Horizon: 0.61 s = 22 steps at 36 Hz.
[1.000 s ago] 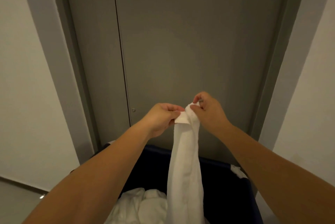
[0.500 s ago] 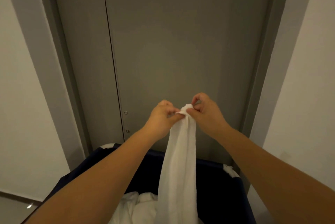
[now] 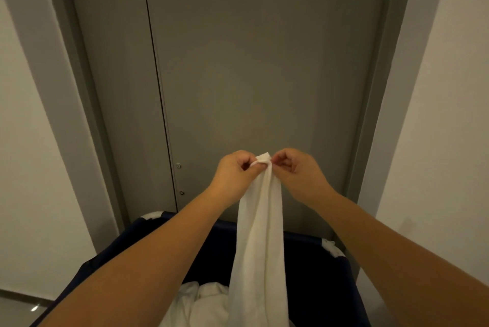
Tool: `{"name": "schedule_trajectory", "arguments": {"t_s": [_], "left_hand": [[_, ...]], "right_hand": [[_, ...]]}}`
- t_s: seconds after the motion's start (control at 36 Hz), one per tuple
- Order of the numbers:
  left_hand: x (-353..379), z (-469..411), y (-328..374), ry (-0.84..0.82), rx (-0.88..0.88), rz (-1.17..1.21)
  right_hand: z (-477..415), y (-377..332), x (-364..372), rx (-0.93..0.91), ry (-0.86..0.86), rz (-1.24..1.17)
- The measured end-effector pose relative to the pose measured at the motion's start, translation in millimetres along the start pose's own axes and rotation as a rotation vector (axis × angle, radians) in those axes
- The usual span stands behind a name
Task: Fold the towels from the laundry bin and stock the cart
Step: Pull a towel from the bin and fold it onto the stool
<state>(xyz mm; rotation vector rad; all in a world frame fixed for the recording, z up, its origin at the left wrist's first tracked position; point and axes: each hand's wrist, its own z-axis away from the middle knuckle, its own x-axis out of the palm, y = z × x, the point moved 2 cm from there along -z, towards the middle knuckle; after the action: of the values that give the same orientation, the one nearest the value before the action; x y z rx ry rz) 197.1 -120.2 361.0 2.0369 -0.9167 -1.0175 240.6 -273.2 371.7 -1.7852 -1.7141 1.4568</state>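
Closest to you, your two bare forearms reach out over the dark blue laundry bin (image 3: 317, 268), where a heap of crumpled white towels (image 3: 201, 303) lies at the bottom. One white towel (image 3: 260, 234) hangs in a long, narrow bunch from your hands straight down into the bin, its lower end running out of the picture in front of the heap. Your left hand (image 3: 235, 175) and right hand (image 3: 299, 170) are side by side, almost touching, each pinching the towel's top edge between thumb and curled fingers, with a small corner poking up between them. Beyond the bin stands a closed grey door (image 3: 264, 61) in a grey frame, with pale walls (image 3: 449, 141) on either side.
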Motion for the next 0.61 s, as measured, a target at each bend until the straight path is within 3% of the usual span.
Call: {"name": "schedule_trajectory", "arguments": {"t_s": [0.14,0.33,0.61], "left_hand": [[-2,-4,6,0.036,-0.013,0.115],[0,-10,11,0.01,-0.051,0.162],[-10,-9,23,-0.091,-0.084,0.392]], "right_hand": [[12,8,9,0.062,-0.072,-0.03],[9,3,10,0.064,0.147,0.072],[11,-8,6,0.011,0.188,-0.197]]}}
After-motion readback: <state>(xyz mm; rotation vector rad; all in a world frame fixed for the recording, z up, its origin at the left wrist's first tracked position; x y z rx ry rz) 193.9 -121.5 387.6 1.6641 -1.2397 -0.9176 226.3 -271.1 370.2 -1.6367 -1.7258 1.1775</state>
